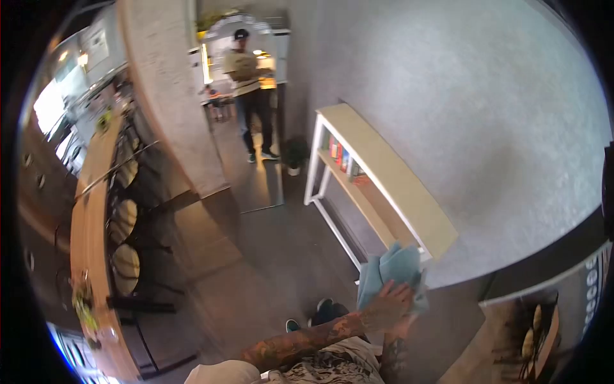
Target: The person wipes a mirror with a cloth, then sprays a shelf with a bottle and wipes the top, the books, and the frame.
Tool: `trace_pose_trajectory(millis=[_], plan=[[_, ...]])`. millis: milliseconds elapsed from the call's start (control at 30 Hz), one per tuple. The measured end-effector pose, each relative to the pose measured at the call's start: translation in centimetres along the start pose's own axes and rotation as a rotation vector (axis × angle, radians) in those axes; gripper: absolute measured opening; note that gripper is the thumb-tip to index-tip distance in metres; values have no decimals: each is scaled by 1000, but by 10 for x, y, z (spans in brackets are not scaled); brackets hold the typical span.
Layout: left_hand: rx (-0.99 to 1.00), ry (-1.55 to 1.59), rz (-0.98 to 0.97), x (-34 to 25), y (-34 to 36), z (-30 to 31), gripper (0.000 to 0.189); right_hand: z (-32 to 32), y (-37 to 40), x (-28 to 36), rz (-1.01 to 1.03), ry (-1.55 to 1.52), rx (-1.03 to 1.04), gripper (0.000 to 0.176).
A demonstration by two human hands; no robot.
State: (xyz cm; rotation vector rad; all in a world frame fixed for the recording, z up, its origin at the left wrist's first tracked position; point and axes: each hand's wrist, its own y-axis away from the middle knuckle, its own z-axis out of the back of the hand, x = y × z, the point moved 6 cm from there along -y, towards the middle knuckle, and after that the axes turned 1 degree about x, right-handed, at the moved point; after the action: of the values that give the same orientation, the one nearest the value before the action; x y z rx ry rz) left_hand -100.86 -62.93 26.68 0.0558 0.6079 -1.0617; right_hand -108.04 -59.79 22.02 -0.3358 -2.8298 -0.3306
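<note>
A bunched blue-grey cloth (390, 272) is held in front of my body, just off the near end of a narrow shelf unit. My left hand (387, 304) reaches across from the left, its fingers laid over the cloth's near side. Lower down and partly covered by it, my right hand (401, 328) grips the cloth from beneath; its fingers are mostly hidden. The cloth overlaps the corner of the shelf unit's pale wooden top (384, 173) in this view.
Several books (339, 153) stand on the unit's lower shelf. A person (249, 89) shows upright beyond it, beside a small potted plant (295, 157). Along the left runs a long wooden counter (96, 237) with round-seated stools (125, 269). A dark-edged panel with lettering (588, 301) is at right.
</note>
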Motion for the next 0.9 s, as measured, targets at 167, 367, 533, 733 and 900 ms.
trace_pose_trajectory(millis=[167,367,533,733,900], plan=[[-161,707,-90,59,-27,63,73,-16,-63,48,274,167,-294,50],[-307,693,355,243,9,113,55,0,-121,176,592,1183,-806,75],[-437,756,610,360,-7,172,57,13,-253,194,427,2207,-912,94],[-696,707,564,544,-89,220,59,6,-304,171,250,2519,-1153,92],[-1063,601,623,762,-182,216,44,43,-306,184,155,2537,-1433,71]])
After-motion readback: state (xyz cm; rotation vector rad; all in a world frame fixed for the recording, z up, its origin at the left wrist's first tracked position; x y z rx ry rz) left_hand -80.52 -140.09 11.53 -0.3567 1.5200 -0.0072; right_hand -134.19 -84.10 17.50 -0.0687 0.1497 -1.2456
